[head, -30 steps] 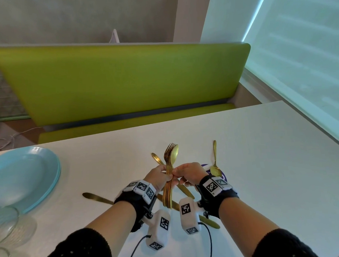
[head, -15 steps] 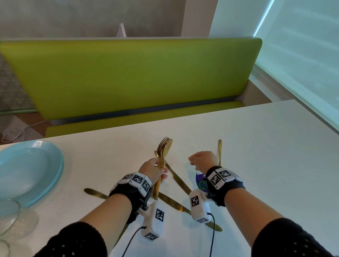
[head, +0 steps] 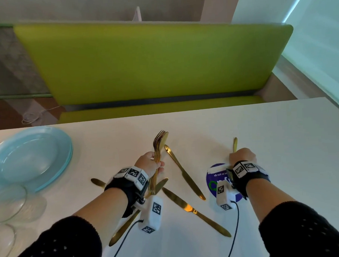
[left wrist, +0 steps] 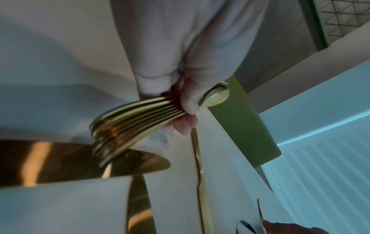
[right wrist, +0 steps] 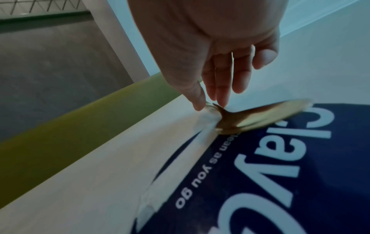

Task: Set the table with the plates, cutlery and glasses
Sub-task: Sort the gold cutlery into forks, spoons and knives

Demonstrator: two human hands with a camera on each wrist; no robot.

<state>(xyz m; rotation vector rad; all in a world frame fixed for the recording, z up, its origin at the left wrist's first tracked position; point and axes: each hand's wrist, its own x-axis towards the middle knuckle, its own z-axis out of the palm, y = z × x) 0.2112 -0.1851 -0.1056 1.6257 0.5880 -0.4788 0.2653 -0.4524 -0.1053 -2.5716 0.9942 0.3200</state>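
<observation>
A bundle of gold metal forks and spoons is gripped upright in the left hand above the white worktop. A single gold spoon, lying on a round blue sticker, is pinched at its neck by the right hand.

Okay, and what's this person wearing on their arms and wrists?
Black perforated knit sleeves end below the elbows. Each wrist has a black strap topped with white blocks bearing black-and-white square markers. A white camera pod hangs under each wrist, trailing a black cable.
</observation>
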